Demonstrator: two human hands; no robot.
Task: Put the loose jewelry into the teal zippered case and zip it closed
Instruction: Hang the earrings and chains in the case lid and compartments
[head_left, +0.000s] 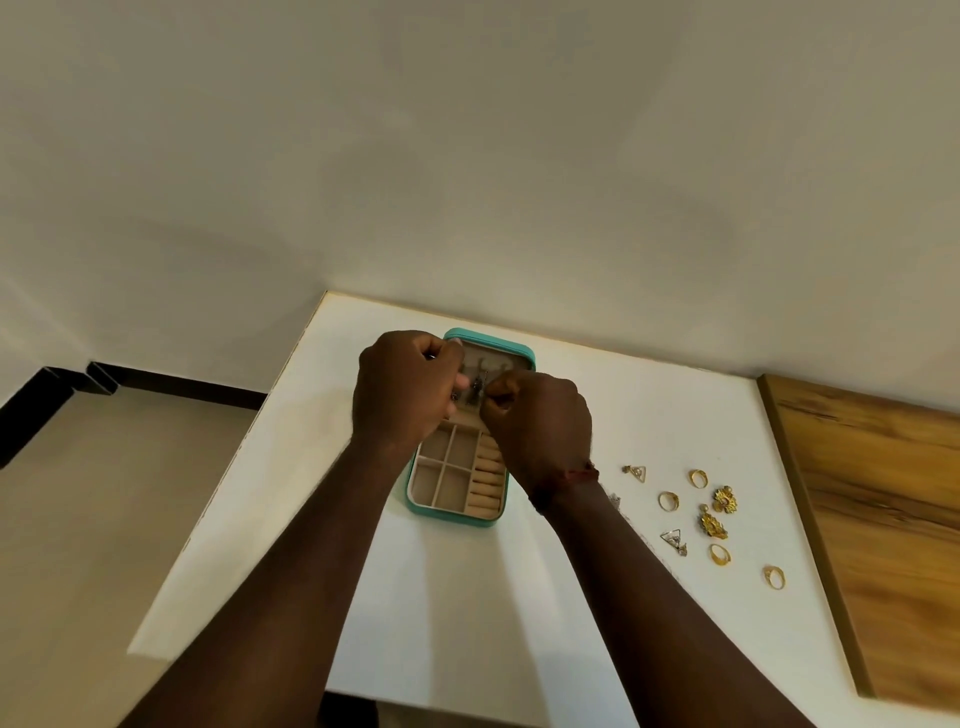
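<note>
Head-worn view down two bare forearms onto a white worktop (467, 597).

Nearest, to the right of the fingers and closer to the person, loose jewelry lies spread out, each piece apart from the next. There are four gold rings (720, 554), two gold flower-shaped earrings (724, 500) and two triangular earrings (674, 540). A silvery piece (614, 500) is half hidden beside the right wrist. Farther right lies a wooden board (883, 519).

Just below the fingers, on the person's side, the teal zippered case (441, 517) lies open. Its beige tray has square compartments on the left and ring rolls on the right, and all of them look empty.

Above the tray, the left hand (405, 389) and right hand (535, 415) meet in front of the raised lid (498, 340). Both sets of fingers are curled tight. Their tips pinch a small dark piece (475, 387) against the lid's padded inner panel; it is too small to identify.

The jewelry is probably very light, stiff and slippery, with thin posts and dangling parts that could bend or snag. A fingertip pinch on a ring's band or an earring's solid body seems safest. Flat pieces may need a nail under one edge to lift them off the smooth worktop. The case looks light enough to slide, so zipping probably calls for one hand steadying its wall while the other pulls the tab.
</note>
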